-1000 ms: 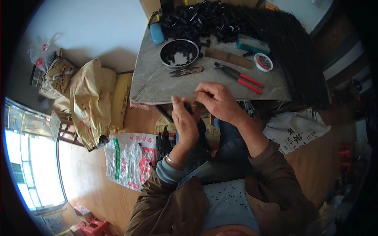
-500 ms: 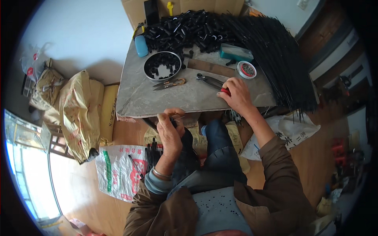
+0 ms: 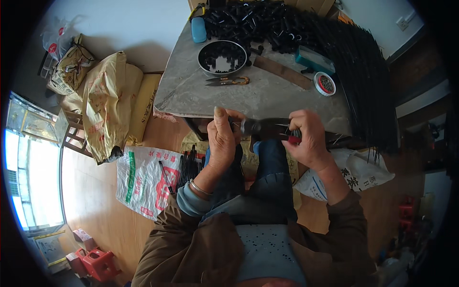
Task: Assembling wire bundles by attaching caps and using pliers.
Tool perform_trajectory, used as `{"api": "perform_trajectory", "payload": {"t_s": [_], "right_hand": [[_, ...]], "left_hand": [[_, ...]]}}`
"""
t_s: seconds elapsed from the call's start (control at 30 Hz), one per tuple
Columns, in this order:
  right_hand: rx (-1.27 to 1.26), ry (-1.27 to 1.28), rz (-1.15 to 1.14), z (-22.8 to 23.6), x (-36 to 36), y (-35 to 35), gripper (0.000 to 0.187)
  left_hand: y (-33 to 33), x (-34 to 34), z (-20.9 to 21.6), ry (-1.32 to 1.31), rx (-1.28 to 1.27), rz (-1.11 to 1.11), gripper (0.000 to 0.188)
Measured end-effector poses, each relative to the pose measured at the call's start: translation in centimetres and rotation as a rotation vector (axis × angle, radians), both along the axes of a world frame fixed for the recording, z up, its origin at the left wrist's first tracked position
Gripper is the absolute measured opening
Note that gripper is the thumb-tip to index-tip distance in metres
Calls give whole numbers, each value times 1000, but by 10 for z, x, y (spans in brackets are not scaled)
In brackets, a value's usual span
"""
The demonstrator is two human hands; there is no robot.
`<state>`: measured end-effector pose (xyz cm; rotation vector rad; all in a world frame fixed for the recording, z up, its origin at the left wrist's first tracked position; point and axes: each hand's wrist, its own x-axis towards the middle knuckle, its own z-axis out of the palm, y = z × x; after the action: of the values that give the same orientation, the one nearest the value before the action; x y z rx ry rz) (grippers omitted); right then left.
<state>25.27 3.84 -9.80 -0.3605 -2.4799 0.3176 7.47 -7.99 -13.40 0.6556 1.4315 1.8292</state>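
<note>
Above my knees, just off the table's front edge, my right hand (image 3: 310, 141) is wrapped round red-gripped pliers (image 3: 264, 128). Their dark, motion-blurred head points left and reaches my left hand (image 3: 223, 142). That hand is closed with its thumb up, pinching a small black piece (image 3: 233, 125) mostly hidden by the fingers. Whether the jaws touch the piece, I cannot tell. On the grey table (image 3: 184, 91) beyond lie small scissors (image 3: 228, 81) with orange-and-black handles. Behind them stands a round bowl (image 3: 223, 71) of small black parts.
A heap of black tube-like pieces (image 3: 267, 24) and a bundle of long black rods (image 3: 366, 76) cover the table's back and right. A flat bar (image 3: 282, 71), a round tub of small metal bits (image 3: 325, 84) and a teal box (image 3: 313, 61) lie nearer. Sacks (image 3: 103, 105) stand left.
My right hand has lifted the pliers off the table and brought them leftward to my left hand. The view has shifted, so the table sits higher and farther right.
</note>
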Motion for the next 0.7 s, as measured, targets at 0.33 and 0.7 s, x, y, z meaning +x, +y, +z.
{"api": "perform_trajectory", "payload": {"t_s": [0.33, 0.7], "right_hand": [[217, -8, -32, 12, -11, 2, 55], [-2209, -252, 374, -17, 15, -49, 26]], "left_hand": [[-2, 2, -2, 39, -5, 26, 71], [-3, -1, -7, 113, 8, 28, 69]]}}
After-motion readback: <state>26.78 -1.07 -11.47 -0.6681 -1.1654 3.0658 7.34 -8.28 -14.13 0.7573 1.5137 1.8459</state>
